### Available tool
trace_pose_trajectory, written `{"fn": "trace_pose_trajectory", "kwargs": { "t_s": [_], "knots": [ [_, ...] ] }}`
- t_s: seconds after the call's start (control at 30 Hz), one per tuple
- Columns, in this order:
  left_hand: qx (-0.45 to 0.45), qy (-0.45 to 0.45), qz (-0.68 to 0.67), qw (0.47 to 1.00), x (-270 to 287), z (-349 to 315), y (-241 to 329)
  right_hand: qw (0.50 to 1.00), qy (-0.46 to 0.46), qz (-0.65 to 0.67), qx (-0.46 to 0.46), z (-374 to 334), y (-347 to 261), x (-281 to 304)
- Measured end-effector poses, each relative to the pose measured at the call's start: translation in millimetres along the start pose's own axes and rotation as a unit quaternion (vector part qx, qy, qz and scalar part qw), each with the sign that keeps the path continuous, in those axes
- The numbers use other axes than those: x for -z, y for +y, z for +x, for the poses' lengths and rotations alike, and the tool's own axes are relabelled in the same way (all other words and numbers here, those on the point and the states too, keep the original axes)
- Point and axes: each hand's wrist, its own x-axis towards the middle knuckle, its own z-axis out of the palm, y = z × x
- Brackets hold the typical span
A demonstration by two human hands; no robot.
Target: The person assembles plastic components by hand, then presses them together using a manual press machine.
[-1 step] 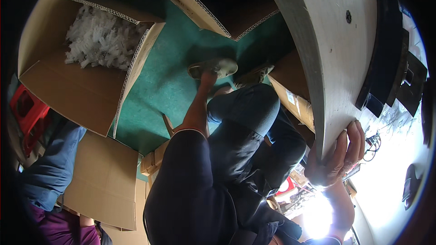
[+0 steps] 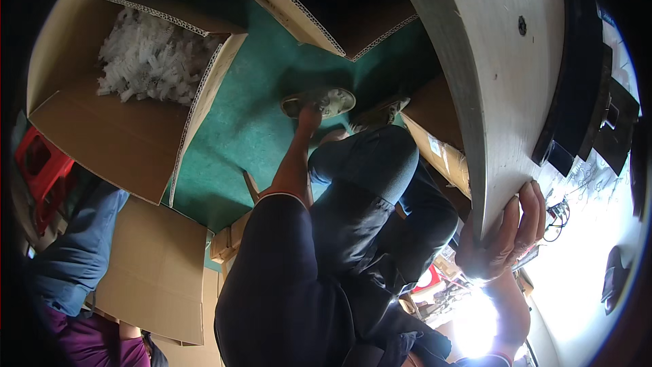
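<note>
My left arm reaches down past my bent knee. At its end my left hand is at the light-coloured shoe on my foot; its fingers are too dark and small to make out. On the right, my right hand is wrapped round the edge of a pale wooden table, fingers lying on the top and the rest of the hand below the rim. The other shoe rests on the green floor beside the first.
An open cardboard box at the left holds a heap of translucent plastic pieces. Another box stands ahead. A red plastic stool and a seated person's leg are at far left. Dark flat pieces lie on the table.
My left forearm has shifted very slightly; the hand stays at the shoe. My right hand stays on the table edge.
</note>
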Motion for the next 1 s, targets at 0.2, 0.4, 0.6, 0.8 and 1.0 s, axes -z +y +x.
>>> {"fn": "trace_pose_trajectory", "kwargs": {
  "t_s": [0.2,0.4,0.6,0.8,1.0],
  "knots": [
    [0.007,0.037,0.012,0.999,4,-3,19,1.000,-0.003,-0.002,-0.001,-1,2,-1],
    [0.031,0.234,0.127,0.963,-49,-1,6,0.999,0.035,0.022,0.004,-2,0,-5],
    [-0.009,0.100,0.073,0.992,-94,7,-11,1.000,-0.012,-0.018,-0.011,-6,1,-8],
    [0.013,0.003,0.171,0.985,-95,12,-42,0.999,0.030,-0.011,-0.013,-4,-1,-6],
    [-0.086,0.036,0.274,0.957,-93,-2,15,0.999,0.015,-0.030,-0.019,-8,2,-12]
  ]
}}
